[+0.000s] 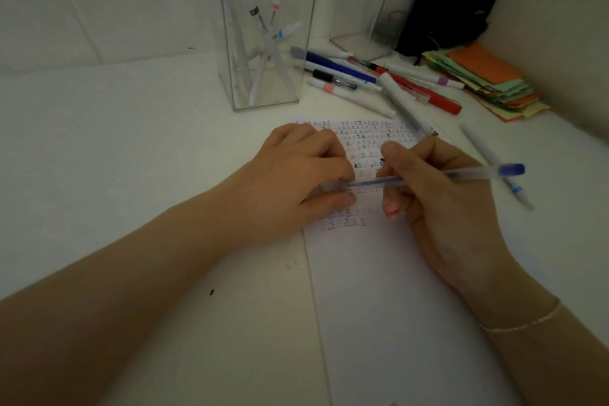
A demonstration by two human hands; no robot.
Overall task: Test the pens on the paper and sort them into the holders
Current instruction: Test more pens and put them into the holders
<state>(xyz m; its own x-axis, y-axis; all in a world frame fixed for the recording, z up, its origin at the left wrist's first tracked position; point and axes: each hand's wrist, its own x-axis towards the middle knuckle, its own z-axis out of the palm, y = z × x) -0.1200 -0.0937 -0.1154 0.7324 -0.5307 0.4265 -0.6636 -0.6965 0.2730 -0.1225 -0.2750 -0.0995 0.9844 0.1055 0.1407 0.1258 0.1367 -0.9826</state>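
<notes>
Left hand (296, 175): we see it curled over the upper part of the paper, thumb and fingers pinched on the clear front end of the blue pen.
Right hand (438, 194): we see it closed around the same pen mid-barrel, thumb on top, fingers folded under; a thin bracelet (524, 323) sits on the wrist.
Blue pen (428, 177): clear barrel, blue end cap pointing right, held nearly level just above the paper, spanning both hands. We cannot tell if the tip is capped; the left fingers hide it.
Paper (379, 290): white sheet flat on the desk, rows of small test marks in mixed colours across its top part, bare below.
Near holder (263, 43): clear plastic box standing upright behind the paper, several white pens leaning inside.
Far holder (369, 10): second clear box further back right, contents unclear to us.
Loose pens (369, 79): pile lying on the desk right of the near holder, including a dark blue one and a red marker (425, 92).
Stray pen (494, 161): white, lying on the desk right of the paper, passing under the held pen's cap end.
Coloured paper stack (487, 82): orange, green and yellow sheets at the right wall.
Desk (115, 158): white.
</notes>
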